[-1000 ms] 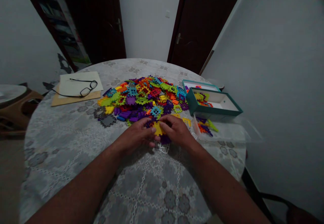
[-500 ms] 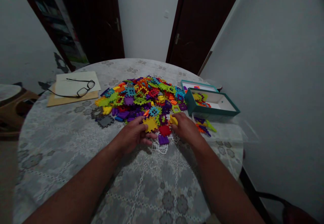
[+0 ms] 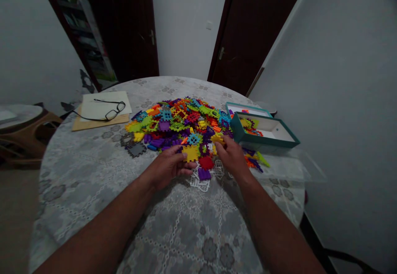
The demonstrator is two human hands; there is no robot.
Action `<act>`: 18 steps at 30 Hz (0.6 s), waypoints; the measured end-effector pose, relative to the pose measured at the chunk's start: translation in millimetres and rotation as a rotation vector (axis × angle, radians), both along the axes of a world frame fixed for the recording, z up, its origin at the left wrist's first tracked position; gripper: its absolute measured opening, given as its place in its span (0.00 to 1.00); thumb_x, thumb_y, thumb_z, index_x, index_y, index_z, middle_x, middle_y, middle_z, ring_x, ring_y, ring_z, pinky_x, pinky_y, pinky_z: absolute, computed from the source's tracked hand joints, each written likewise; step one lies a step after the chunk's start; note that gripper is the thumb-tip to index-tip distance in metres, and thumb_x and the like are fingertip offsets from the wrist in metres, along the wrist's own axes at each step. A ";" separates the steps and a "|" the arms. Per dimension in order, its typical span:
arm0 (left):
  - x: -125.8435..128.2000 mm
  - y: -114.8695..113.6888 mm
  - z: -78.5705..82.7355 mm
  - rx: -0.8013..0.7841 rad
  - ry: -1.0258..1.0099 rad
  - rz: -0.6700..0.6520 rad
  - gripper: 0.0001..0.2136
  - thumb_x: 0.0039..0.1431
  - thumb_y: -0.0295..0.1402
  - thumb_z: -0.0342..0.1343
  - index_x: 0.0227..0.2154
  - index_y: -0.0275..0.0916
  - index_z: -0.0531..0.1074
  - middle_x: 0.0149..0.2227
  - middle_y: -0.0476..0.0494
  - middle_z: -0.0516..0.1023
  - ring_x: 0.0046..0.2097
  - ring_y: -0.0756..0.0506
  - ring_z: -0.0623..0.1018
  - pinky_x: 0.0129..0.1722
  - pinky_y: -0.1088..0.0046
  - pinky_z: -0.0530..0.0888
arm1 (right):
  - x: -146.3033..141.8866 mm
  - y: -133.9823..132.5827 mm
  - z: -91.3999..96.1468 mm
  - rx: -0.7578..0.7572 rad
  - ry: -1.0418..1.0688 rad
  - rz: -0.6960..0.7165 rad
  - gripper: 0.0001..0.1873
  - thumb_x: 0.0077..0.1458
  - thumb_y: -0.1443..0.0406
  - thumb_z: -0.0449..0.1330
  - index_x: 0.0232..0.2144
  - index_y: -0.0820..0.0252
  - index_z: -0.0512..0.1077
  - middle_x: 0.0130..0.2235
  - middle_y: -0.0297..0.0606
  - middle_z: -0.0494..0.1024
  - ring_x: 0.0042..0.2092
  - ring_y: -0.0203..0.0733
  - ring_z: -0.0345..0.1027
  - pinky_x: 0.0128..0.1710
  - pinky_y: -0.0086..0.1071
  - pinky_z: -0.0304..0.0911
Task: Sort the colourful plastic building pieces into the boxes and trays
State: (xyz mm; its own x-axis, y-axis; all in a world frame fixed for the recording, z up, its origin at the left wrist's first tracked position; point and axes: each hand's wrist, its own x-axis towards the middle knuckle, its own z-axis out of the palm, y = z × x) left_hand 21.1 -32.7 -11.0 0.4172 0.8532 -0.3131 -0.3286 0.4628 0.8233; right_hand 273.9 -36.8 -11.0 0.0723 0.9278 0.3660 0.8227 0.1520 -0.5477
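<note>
In my left hand (image 3: 172, 164) is a flat yellow toothed building tile (image 3: 191, 153), pinched at its left edge. My right hand (image 3: 231, 154) is closed at the fingertips on a second yellow toothed tile (image 3: 217, 138), held at the front of the pile of building pieces (image 3: 176, 121). Between my hands lie a red toothed tile (image 3: 206, 163) and a purple piece (image 3: 204, 174). White lattice pieces (image 3: 218, 168) rest on the tablecloth under and beside them. A blue window tile (image 3: 194, 139) sits just beyond the left tile.
A green open box (image 3: 266, 142) with some pieces inside stands right of the pile, its lid (image 3: 248, 108) behind it. Loose pieces (image 3: 256, 160) lie before the box, near clear plastic (image 3: 305, 166). Black glasses (image 3: 111, 113) rest on papers (image 3: 93, 104) at the left.
The view has shifted slightly, so everything appears further right. My right hand's yellow tile now shows its flat face, further forward over the pile edge. My left hand keeps its tile.
</note>
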 end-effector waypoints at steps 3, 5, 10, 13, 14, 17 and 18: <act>-0.7 0.6 -1.2 -0.019 -0.019 -0.007 0.14 0.65 0.24 0.62 0.50 0.38 0.69 0.42 0.35 0.86 0.37 0.41 0.89 0.32 0.69 0.85 | -19.1 -10.0 4.4 0.195 0.106 0.231 0.14 0.72 0.63 0.54 0.51 0.55 0.78 0.50 0.45 0.82 0.52 0.48 0.76 0.55 0.40 0.70; -1.3 1.1 -0.9 -0.027 -0.034 -0.007 0.12 0.65 0.24 0.62 0.50 0.37 0.70 0.42 0.35 0.86 0.37 0.41 0.89 0.31 0.70 0.85 | -30.5 -14.4 0.3 0.232 0.051 0.383 0.18 0.70 0.66 0.54 0.56 0.55 0.77 0.58 0.47 0.79 0.60 0.50 0.73 0.62 0.45 0.68; -3.1 2.3 0.8 -0.023 -0.046 -0.047 0.11 0.65 0.26 0.64 0.48 0.37 0.74 0.40 0.36 0.86 0.36 0.42 0.89 0.31 0.70 0.85 | -47.0 -14.9 -17.9 0.161 -0.122 0.534 0.24 0.67 0.69 0.57 0.63 0.54 0.73 0.66 0.51 0.73 0.66 0.54 0.67 0.69 0.53 0.64; -3.6 3.1 1.2 -0.016 -0.028 -0.044 0.12 0.64 0.29 0.67 0.48 0.36 0.75 0.39 0.37 0.86 0.35 0.42 0.88 0.31 0.70 0.85 | -52.7 -15.2 -21.3 0.166 -0.123 0.574 0.28 0.65 0.70 0.59 0.66 0.55 0.70 0.67 0.52 0.72 0.69 0.55 0.64 0.70 0.55 0.63; -3.5 3.2 1.3 -0.004 -0.015 -0.045 0.13 0.64 0.30 0.68 0.49 0.36 0.75 0.39 0.38 0.85 0.35 0.42 0.88 0.32 0.70 0.85 | -54.4 -15.7 -20.9 0.162 -0.119 0.588 0.29 0.64 0.71 0.59 0.66 0.55 0.69 0.68 0.52 0.71 0.70 0.55 0.63 0.70 0.56 0.62; -2.8 3.6 1.7 0.048 0.027 -0.045 0.16 0.63 0.30 0.70 0.51 0.37 0.75 0.42 0.37 0.85 0.36 0.43 0.87 0.32 0.71 0.85 | -55.5 -17.2 -17.4 0.156 -0.098 0.624 0.34 0.61 0.73 0.59 0.69 0.54 0.67 0.71 0.51 0.68 0.72 0.54 0.62 0.71 0.54 0.62; -2.6 3.7 2.1 0.058 0.037 -0.035 0.16 0.63 0.29 0.69 0.52 0.37 0.75 0.42 0.36 0.85 0.36 0.43 0.87 0.32 0.72 0.85 | -53.6 -17.1 -15.4 0.166 -0.084 0.610 0.35 0.61 0.73 0.58 0.70 0.54 0.66 0.72 0.50 0.68 0.72 0.52 0.62 0.71 0.53 0.62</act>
State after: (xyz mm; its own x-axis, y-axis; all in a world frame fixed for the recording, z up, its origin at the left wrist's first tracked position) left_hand 18.5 -29.0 -8.9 0.4362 0.8555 -0.2791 -0.2820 0.4245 0.8604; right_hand 220.3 -54.0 -26.4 -0.4862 0.7234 0.4902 0.6009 0.6841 -0.4135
